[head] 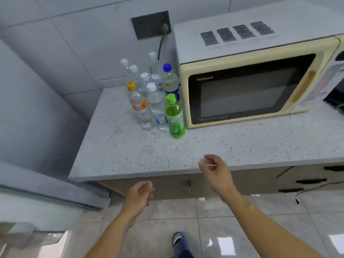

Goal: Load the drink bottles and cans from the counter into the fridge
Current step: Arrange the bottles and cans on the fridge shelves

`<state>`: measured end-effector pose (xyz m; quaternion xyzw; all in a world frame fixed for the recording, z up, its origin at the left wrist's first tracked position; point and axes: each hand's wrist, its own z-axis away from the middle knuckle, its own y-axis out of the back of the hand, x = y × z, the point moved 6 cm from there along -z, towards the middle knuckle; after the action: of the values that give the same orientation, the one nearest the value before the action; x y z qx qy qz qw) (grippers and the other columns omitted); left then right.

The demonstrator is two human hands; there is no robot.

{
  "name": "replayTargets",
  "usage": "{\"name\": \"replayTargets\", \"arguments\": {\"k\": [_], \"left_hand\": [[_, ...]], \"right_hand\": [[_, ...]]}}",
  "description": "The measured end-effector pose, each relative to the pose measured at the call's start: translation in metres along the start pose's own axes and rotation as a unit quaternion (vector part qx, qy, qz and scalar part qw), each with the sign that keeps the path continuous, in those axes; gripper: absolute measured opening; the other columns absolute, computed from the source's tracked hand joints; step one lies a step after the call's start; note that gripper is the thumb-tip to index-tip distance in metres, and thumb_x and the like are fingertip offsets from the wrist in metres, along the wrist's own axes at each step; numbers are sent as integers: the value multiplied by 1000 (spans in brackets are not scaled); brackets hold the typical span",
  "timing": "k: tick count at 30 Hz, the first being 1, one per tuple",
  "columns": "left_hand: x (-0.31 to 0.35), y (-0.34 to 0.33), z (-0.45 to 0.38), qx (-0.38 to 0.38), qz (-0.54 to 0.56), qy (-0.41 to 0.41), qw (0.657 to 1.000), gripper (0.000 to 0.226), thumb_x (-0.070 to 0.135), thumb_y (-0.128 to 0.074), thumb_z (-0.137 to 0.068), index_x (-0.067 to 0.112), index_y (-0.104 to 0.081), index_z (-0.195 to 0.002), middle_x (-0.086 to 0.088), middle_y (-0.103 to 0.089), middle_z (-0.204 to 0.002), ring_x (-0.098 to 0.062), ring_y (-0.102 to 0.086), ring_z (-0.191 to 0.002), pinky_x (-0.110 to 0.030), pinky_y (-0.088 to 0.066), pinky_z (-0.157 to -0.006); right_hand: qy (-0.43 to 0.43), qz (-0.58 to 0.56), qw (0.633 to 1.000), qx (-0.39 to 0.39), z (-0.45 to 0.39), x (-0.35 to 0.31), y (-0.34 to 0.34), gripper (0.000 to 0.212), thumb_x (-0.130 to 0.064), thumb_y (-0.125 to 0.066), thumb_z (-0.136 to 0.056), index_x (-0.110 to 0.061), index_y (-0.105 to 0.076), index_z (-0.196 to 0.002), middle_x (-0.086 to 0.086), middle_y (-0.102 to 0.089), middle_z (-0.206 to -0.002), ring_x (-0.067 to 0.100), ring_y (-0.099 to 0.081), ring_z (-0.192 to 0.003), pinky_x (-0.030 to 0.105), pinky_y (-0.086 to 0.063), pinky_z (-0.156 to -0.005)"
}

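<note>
Green tea bottle [175,118] stands upright, cap up, long axis vertical, ahead of my right hand [214,169] and nearest it in the cluster. Both hands hold nothing, fingers loosely curled; left hand [139,194] hangs lower. I judge the reach-and-grasp step comes next.

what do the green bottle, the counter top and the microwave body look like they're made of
Green bottle: likely clear plastic, glossy, since the green drink shows through it; matte green screw cap, printed label.
Counter top: looks like stone or a composite, pale grey with dark speckles, smooth and fairly matte.
Microwave: cream front frame looks like plastic; grey top with vent slots is probably painted metal, though that is uncertain.
</note>
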<state>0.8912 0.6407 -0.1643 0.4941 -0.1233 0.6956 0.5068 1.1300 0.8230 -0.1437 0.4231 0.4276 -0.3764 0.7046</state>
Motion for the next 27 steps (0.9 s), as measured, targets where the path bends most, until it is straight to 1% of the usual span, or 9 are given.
{"name": "replayTargets", "arguments": {"k": [3,6,9,13,17,20,21,24,27], "left_hand": [[40,18,-16,63,46,-28,997,18,30,-58,-97,26,-63,-113,-1,-72,-99,-20,-69,-92,-27,-59,-72],[82,39,-43,137,66,-57,987,21,25,-60,-96,28,-61,-117,-3,-69,-104,-19,-68,-92,-29,-59,-72],[127,47,-68,182,68,-106,975,28,31,-62,-92,34,-58,-120,4,-65,-110,-14,-67,-95,-31,-60,-76],[183,33,-91,163,30,-178,970,47,36,-68,-86,37,-51,-129,21,-62,-106,5,-63,-93,-9,-49,-63],[222,21,-105,183,-25,-293,938,57,33,-70,-87,31,-46,-139,14,-59,-128,3,-61,-102,-12,-51,-81],[251,22,-114,217,-64,-341,912,63,44,-67,-87,32,-40,-143,20,-49,-140,11,-49,-113,4,-38,-79],[258,20,-118,209,-72,-339,914,66,46,-67,-87,33,-38,-144,22,-47,-141,11,-45,-117,3,-36,-82],[270,13,-134,165,-84,-317,930,63,45,-69,-86,33,-41,-142,19,-54,-132,-3,-51,-119,-20,-42,-91],[274,12,-138,172,-130,-303,928,45,49,-68,-85,29,-56,-124,16,-59,-113,-7,-53,-101,-25,-39,-79]], "right_hand": [[90,-12,996,-9,-33,-63,-32,58,-40,-72,-87,-29,-47,-138,-18,-52,-126,5,-54,-110,27,-49,-91],[151,-30,988,-10,-59,-105,-59,66,-38,-76,-84,-31,-43,-140,-25,-50,-127,-6,-51,-112,20,-44,-94],[183,-25,983,11,-79,-127,-70,68,-35,-78,-81,-30,-44,-139,-17,-53,-133,-3,-53,-117,21,-45,-96],[198,-12,979,39,-93,-141,-78,71,-36,-81,-77,-36,-42,-136,-21,-57,-125,1,-56,-115,22,-48,-93],[163,69,979,102,-105,-146,-83,90,-55,-84,-65,-40,-35,-140,-14,-49,-117,8,-55,-106,31,-52,-84],[173,120,969,130,-110,-151,-87,88,-62,-84,-60,-34,-48,-136,-9,-45,-112,13,-56,-105,30,-51,-80],[178,126,966,137,-110,-151,-86,84,-62,-83,-61,-32,-52,-133,-9,-44,-109,13,-56,-104,28,-50,-79],[184,109,968,132,-105,-144,-85,73,-55,-84,-65,-29,-53,-126,-9,-48,-112,11,-56,-103,26,-50,-80],[178,67,976,102,-101,-138,-81,64,-51,-83,-67,-36,-47,-117,-18,-57,-109,0,-57,-99,22,-49,-81]]}}
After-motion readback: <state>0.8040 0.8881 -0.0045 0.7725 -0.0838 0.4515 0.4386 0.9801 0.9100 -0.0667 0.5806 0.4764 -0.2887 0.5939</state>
